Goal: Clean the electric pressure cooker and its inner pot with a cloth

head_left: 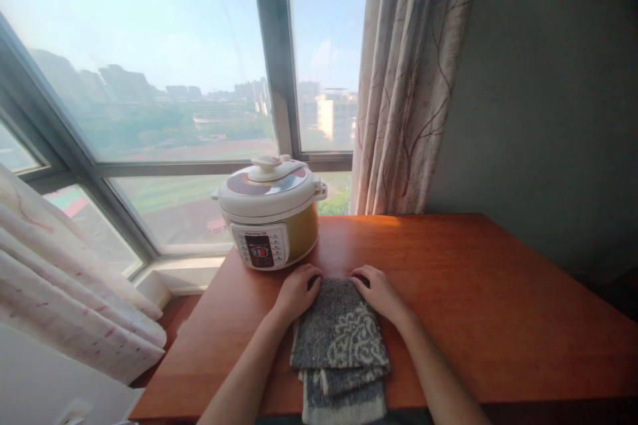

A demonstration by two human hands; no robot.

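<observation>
A grey towel (339,325) with a pale leafy pattern lies folded in layers on the wooden table, its near end reaching the front edge. At its far left corner, my left hand (299,292) is closed, thumb and curled fingers gripping the cloth. My right hand (379,289) grips the far right corner in the same way. The exact pinch of the fingertips is partly hidden by the thumbs. Just beyond my left hand stands a white and gold electric pressure cooker (272,212), its lid on and its control panel facing me.
The brown table (478,305) stretches away to the right, towards a dark wall. Behind it are large windows (174,66) and a patterned curtain (409,80). Another curtain (60,279) hangs at the left, beside the table's edge.
</observation>
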